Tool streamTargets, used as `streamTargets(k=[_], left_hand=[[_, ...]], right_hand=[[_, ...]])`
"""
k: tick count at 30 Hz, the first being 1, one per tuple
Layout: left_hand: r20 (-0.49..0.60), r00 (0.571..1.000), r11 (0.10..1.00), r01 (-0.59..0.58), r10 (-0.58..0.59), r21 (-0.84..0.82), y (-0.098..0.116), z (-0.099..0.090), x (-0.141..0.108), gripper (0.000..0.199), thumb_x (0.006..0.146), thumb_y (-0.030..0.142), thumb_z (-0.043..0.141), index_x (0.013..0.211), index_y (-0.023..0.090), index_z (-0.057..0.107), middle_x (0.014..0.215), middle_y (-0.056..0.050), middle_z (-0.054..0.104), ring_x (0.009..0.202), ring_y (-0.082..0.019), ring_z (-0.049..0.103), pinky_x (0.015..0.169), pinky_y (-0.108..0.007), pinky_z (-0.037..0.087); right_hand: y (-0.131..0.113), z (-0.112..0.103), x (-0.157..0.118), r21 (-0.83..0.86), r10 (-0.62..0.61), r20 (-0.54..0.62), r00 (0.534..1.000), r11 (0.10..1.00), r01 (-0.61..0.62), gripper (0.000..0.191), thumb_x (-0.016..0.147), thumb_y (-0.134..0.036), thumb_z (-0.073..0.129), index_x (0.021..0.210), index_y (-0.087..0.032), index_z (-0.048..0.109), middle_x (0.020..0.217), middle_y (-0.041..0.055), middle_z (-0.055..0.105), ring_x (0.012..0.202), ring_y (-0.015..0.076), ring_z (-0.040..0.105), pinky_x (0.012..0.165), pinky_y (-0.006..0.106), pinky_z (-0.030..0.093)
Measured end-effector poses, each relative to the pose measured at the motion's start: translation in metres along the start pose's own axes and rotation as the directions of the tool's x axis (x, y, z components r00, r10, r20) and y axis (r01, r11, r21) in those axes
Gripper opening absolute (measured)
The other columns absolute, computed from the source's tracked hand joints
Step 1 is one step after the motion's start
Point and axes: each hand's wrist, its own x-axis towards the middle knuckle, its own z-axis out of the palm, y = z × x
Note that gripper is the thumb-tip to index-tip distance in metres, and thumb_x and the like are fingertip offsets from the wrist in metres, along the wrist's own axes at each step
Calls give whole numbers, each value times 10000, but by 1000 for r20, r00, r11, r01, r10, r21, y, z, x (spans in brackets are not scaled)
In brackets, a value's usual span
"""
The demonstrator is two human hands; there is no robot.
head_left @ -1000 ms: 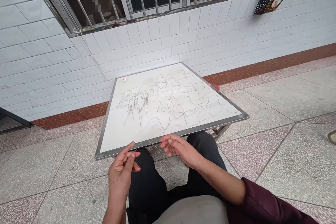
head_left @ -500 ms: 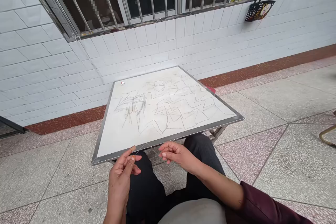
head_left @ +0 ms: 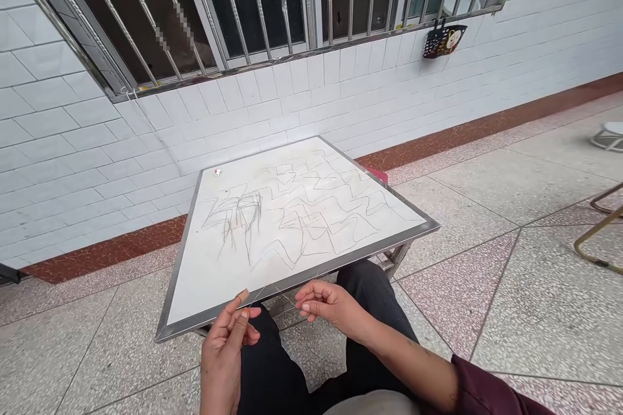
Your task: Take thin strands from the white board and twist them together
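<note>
A thin, bent wire [head_left: 285, 296] spans the gap between my hands, just over the near edge of the table [head_left: 192, 301]. My left hand [head_left: 228, 337] pinches one end of it between thumb and fingertips, and a tan wrap covers the index fingertip. Thumb and fingers of my right hand [head_left: 328, 301] close on the other side, where a short end sticks up past the fingers. On the white tabletop, several zigzag-bent wires [head_left: 302, 233] lie spread across the middle and right. A tangled bunch of darker wires [head_left: 248, 207] rests on the left.
A small white-and-red item [head_left: 217, 172] sits at the table's far left corner. Behind the table rises a tiled wall [head_left: 253, 107] with a barred window, where a dark basket [head_left: 440, 40] hangs. Metal chair legs [head_left: 591, 246] stand on the floor at right.
The view has tilted and shifted, so the table and my hands appear lower in the picture. Both hands keep their pinch on the wire, nearly unchanged in pose.
</note>
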Motion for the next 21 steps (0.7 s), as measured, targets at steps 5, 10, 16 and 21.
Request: streamTargets(k=[5,10,16,21], left_hand=[[-2,1000,1000,-22,22,15,-3,11,6,659,692,541,765,1215,156,654,904,-86,753,559,-115,575,567,-249,512],[50,994,994,-95,93,45,-10,21,7,715,746,541,728,1341,186,554,951,-86,742,634,-154,635,610,-272,545],[62,969,970,-242,240,33,-40,20,2,629,883,585,526,1393,217,493,998,-98,724,635,-190,649,557,-319,557],[51,943,933,-332,328,140,-81,8,9,493,856,608,547,1056,194,728,812,-57,724,577,-166,608,570,-290,544]], right_hand=[[5,-8,-2,30,-7,-10,1000,1000,7,355,695,-430,826,883,-159,693,791,15,691,697,114,634,647,258,499],[12,-19,-4,101,17,-68,998,995,-10,368,674,-421,842,861,-146,684,773,14,689,646,93,607,626,244,476],[4,-31,-2,154,0,-198,980,988,31,393,632,-432,863,831,-147,678,748,9,675,638,97,593,602,234,452],[-10,-57,-4,125,-90,-371,924,981,145,368,668,-438,838,862,-166,684,749,1,660,656,101,578,621,232,454]])
